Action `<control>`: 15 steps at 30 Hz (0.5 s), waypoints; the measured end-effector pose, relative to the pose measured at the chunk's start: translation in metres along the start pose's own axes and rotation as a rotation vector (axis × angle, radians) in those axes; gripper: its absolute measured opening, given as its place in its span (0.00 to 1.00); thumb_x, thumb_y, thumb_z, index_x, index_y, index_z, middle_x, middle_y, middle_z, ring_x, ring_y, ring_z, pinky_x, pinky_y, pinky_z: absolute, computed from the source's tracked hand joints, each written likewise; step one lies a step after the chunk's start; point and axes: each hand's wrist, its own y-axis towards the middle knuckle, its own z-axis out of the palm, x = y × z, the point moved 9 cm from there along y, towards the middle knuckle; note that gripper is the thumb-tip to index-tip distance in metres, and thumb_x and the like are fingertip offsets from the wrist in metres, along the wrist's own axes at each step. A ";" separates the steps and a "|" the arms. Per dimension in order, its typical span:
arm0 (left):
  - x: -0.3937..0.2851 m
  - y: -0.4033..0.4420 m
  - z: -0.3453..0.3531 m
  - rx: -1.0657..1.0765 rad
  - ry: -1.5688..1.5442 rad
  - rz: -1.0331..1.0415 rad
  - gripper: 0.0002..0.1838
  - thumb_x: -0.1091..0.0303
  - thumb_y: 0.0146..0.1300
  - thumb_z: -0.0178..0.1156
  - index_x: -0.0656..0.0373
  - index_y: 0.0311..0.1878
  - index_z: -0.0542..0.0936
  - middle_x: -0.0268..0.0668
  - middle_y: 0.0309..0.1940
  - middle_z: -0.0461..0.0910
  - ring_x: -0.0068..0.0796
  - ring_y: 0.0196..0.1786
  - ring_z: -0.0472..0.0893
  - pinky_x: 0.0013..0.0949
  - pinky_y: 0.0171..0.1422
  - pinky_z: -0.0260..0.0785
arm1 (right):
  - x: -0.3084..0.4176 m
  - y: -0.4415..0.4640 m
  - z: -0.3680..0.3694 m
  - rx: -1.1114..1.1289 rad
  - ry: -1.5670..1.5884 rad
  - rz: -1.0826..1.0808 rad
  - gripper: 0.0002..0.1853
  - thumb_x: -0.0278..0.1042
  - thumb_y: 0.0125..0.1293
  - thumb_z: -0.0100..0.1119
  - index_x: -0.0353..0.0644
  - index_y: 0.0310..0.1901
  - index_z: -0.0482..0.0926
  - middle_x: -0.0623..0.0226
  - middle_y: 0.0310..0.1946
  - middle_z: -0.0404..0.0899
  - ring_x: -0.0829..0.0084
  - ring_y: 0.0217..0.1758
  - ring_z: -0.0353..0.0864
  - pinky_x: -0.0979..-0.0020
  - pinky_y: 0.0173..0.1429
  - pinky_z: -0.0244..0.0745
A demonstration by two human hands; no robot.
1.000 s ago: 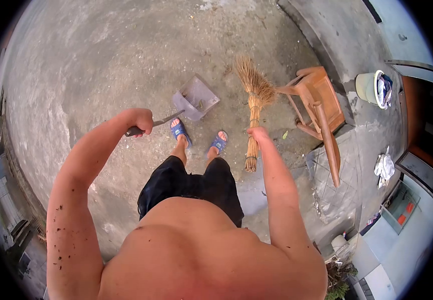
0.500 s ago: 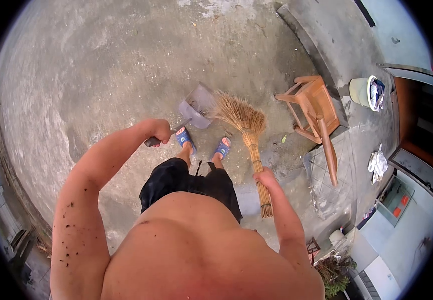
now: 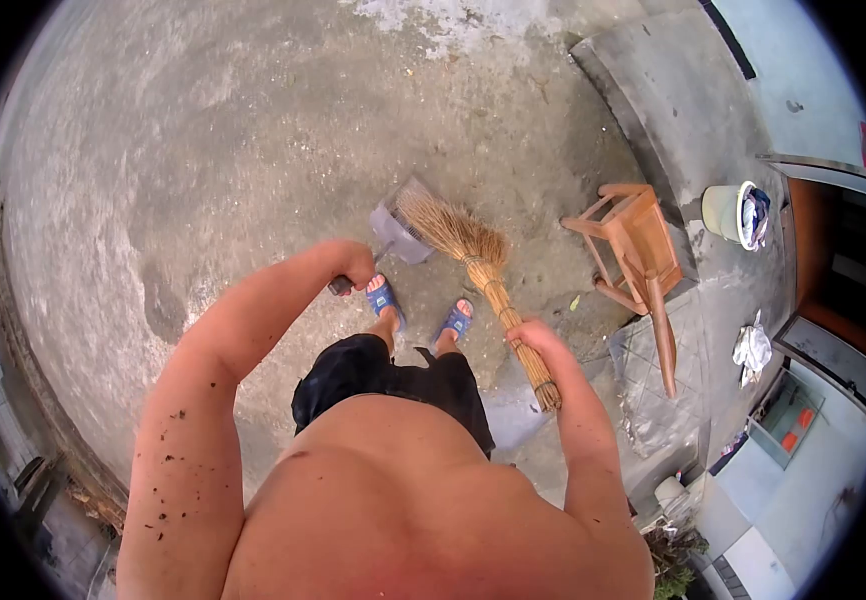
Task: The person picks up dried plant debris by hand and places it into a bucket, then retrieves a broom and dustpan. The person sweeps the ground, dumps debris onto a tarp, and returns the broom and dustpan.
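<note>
- Left hand (image 3: 355, 265): clenched around the dark grip of the dustpan handle, above the floor.
- Dustpan (image 3: 391, 230), pale, translucent: well inside the edges of the concrete floor (image 3: 253, 150), ahead of the feet; whether it rests on the floor cannot be told.
- Slippers (image 3: 384, 298), blue, one pair, worn.
- Broom (image 3: 485, 278), straw, bound stalks: slanting, bristle tips over the dustpan's right side; contact there cannot be told.
- Right hand (image 3: 538, 340): wrapped around the broom's stalks, near the butt end.
- Leaf (image 3: 574, 302), yellow-green: on the floor, left of the chair.
- Chair (image 3: 641, 245), wooden: beside the edge of the raised ledge (image 3: 643, 65).
- Bucket (image 3: 721, 212), pale, holding cloths (image 3: 755, 217): right of the chair.
- White cloth (image 3: 752, 349): nearer the person than the bucket.
</note>
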 end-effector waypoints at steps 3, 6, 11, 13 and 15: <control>0.022 -0.004 -0.013 -0.029 -0.027 -0.024 0.07 0.76 0.46 0.54 0.73 0.26 0.75 0.47 0.16 0.74 0.35 0.17 0.75 0.38 0.19 0.67 | -0.010 -0.049 0.005 -0.056 0.031 -0.042 0.12 0.28 0.41 0.59 0.34 0.31 0.74 0.63 0.17 0.72 0.70 0.15 0.72 0.69 0.20 0.67; 0.033 -0.012 -0.033 -0.062 -0.046 -0.031 0.07 0.76 0.46 0.54 0.72 0.25 0.75 0.45 0.16 0.74 0.34 0.16 0.75 0.37 0.18 0.66 | -0.021 -0.053 -0.018 -0.137 0.101 -0.051 0.13 0.28 0.41 0.59 0.32 0.30 0.74 0.61 0.20 0.74 0.70 0.19 0.73 0.68 0.22 0.68; 0.024 -0.022 -0.067 -0.119 -0.043 -0.089 0.06 0.76 0.46 0.54 0.73 0.24 0.75 0.44 0.16 0.74 0.33 0.15 0.74 0.36 0.18 0.64 | 0.006 0.026 -0.065 -0.223 0.341 -0.007 0.12 0.30 0.46 0.59 0.32 0.31 0.74 0.62 0.20 0.73 0.70 0.18 0.73 0.68 0.22 0.68; 0.019 -0.014 -0.077 -0.136 -0.057 -0.112 0.06 0.77 0.46 0.54 0.74 0.23 0.75 0.44 0.15 0.73 0.32 0.15 0.74 0.36 0.17 0.64 | 0.030 0.065 -0.086 -0.280 0.364 0.016 0.12 0.30 0.47 0.60 0.31 0.31 0.74 0.62 0.21 0.74 0.69 0.19 0.74 0.67 0.23 0.69; 0.011 -0.013 -0.089 -0.144 -0.054 -0.134 0.07 0.77 0.45 0.55 0.75 0.24 0.74 0.45 0.15 0.73 0.32 0.16 0.74 0.36 0.17 0.64 | 0.055 0.092 -0.096 -0.299 0.382 0.026 0.09 0.29 0.49 0.57 0.32 0.29 0.74 0.61 0.21 0.75 0.67 0.19 0.75 0.65 0.23 0.70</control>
